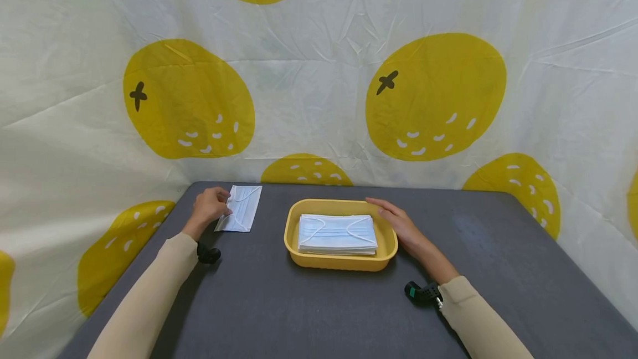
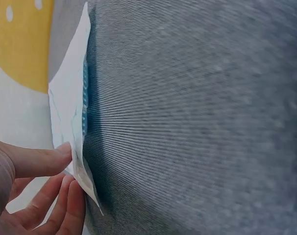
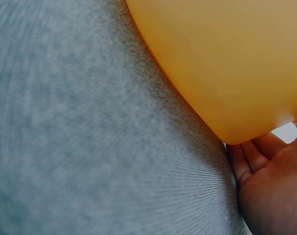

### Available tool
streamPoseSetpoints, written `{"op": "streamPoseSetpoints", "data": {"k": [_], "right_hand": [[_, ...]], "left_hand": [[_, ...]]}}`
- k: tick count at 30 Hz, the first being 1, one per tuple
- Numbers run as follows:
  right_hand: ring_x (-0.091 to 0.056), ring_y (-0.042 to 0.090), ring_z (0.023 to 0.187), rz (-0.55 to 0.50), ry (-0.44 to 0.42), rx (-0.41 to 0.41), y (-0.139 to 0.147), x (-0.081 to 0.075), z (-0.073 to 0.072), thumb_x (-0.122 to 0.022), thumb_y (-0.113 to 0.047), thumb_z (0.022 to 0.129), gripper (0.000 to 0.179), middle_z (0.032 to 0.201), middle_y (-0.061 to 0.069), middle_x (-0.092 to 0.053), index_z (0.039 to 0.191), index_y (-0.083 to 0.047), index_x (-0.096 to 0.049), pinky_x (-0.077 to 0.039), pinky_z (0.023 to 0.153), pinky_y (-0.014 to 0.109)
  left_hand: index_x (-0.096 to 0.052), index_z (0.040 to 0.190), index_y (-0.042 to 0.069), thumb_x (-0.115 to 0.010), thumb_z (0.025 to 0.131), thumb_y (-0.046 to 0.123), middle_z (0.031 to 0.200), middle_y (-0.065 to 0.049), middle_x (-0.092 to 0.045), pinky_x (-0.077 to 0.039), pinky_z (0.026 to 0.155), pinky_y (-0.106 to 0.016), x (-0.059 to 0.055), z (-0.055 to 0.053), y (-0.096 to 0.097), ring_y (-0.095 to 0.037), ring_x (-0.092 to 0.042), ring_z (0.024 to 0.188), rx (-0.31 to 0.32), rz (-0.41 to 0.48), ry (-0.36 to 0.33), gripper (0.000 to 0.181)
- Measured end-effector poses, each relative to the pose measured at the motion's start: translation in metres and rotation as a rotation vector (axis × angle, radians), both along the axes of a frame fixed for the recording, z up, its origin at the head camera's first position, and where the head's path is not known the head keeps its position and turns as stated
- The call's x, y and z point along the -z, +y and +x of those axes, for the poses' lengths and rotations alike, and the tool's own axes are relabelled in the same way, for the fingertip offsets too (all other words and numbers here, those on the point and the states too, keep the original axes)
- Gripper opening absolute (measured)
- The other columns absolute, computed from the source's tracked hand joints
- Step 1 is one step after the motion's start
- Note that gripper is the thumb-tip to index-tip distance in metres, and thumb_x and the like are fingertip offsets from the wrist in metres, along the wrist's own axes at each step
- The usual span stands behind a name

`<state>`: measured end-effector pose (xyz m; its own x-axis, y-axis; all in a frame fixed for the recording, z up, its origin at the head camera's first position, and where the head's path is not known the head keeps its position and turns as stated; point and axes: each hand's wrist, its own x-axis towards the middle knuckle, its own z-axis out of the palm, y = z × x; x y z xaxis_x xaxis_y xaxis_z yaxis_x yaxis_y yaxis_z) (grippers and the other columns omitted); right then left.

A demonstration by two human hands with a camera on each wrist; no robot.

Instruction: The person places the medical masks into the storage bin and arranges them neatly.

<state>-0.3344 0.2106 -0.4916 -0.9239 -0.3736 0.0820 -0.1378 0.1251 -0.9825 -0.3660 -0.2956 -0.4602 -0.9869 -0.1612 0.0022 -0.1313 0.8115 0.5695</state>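
Observation:
At the table's far left, my left hand [image 1: 206, 206] pinches the left edge of a pale blue face mask [image 1: 245, 204] with white ear loops. In the left wrist view, the thumb lies on the top of the mask [image 2: 70, 98] and the other fingers are at its underside; its near edge is raised off the cloth. A stack of face masks [image 1: 338, 232] lies inside a yellow tray [image 1: 339, 262] mid-table. My right hand [image 1: 401, 226] rests along the tray's right side with fingers extended. The right wrist view shows those fingers against the tray's outer wall [image 3: 227, 73], partly hidden by it.
A dark grey cloth-covered table [image 1: 319, 314] lies under everything. White curtain [image 1: 319, 109] with yellow fruit prints hangs behind the table and along both sides. Black wrist devices [image 1: 208, 254] are worn at the cuffs of both beige sleeves.

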Motion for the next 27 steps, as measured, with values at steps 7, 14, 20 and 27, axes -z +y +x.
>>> {"op": "streamPoseSetpoints", "data": {"k": [7,14,20,27], "right_hand": [[-0.043,0.033,0.146,-0.003,-0.003,0.001,0.0006,0.0015,-0.0016,-0.041,-0.026,0.113,0.047,0.165,0.015,-0.039,0.156,-0.009,-0.046,-0.049,0.107,0.025],[-0.043,0.034,0.146,-0.002,-0.005,0.008,0.0004,0.0006,-0.0013,-0.041,-0.026,0.113,0.046,0.165,0.015,-0.039,0.156,-0.009,-0.046,-0.050,0.107,0.027],[-0.041,0.036,0.147,0.007,-0.006,0.005,-0.0006,-0.0004,0.0000,-0.041,-0.026,0.113,0.047,0.165,0.015,-0.038,0.156,-0.008,-0.045,-0.049,0.110,0.032],[-0.042,0.036,0.147,0.014,-0.004,0.013,-0.0002,-0.0006,0.0011,-0.040,-0.026,0.113,0.046,0.165,0.015,-0.038,0.156,-0.009,-0.045,-0.049,0.110,0.032]], "left_hand": [[-0.067,0.126,-0.003,-0.074,0.084,0.004,0.123,-0.027,-0.070,-0.051,0.096,-0.052,0.0004,-0.0013,0.0020,-0.044,-0.055,0.118,-0.021,0.052,0.016,0.044],[-0.067,0.128,-0.003,-0.065,0.082,-0.003,0.127,-0.028,-0.068,-0.052,0.074,-0.033,0.0015,0.0001,0.0031,-0.038,-0.056,0.111,-0.035,0.135,0.024,0.046],[-0.071,0.126,-0.001,-0.061,0.084,0.000,0.128,-0.028,-0.067,-0.045,0.069,-0.029,0.0032,0.0000,0.0012,-0.030,-0.056,0.097,-0.048,0.164,-0.003,0.043],[-0.069,0.130,-0.003,-0.063,0.087,0.002,0.145,-0.028,-0.056,-0.046,0.095,-0.043,0.0016,-0.0032,-0.0002,-0.033,-0.051,0.118,-0.009,0.230,-0.058,0.043]]}}
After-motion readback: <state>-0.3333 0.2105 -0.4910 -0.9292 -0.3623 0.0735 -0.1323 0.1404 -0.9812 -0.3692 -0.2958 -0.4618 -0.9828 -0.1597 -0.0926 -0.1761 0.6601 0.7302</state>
